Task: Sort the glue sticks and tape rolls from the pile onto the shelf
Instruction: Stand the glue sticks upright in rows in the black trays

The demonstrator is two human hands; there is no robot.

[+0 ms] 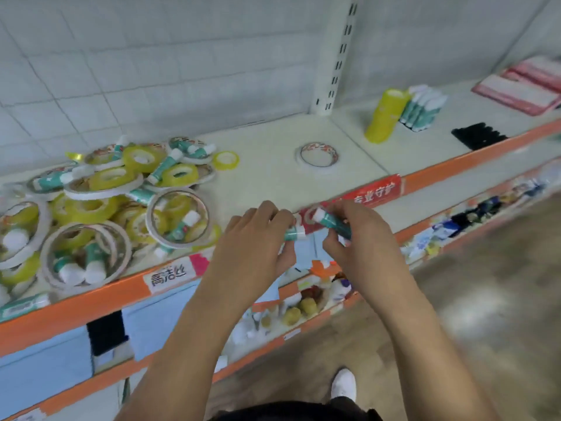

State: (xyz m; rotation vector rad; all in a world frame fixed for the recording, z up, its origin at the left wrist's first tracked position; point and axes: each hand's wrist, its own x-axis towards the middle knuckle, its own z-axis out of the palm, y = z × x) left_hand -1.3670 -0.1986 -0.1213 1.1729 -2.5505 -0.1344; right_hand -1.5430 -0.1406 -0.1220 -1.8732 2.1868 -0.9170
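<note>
Head view
- Left grip: fingers curled round a glue stick, whose white cap pokes out to the right.
- Right grip: pinches a second glue stick. A pale ring by its cap may be tape, but it is too blurred to tell.
- Place: both grips hang over the front edge of the shelf, with the two caps nearly meeting.
- Long axes: the left stick lies roughly level. The right stick slants, cap up-left.
- Target: the standing glue row touches the yellow tape stack, far right and back on the shelf.
- Nearer hand: the right, by my reading. Its stick likely needs turning upright on the way.
- Pile: left on the shelf, well apart from the target.
- Lone tape roll: lies flat between the pile and the target.
</note>
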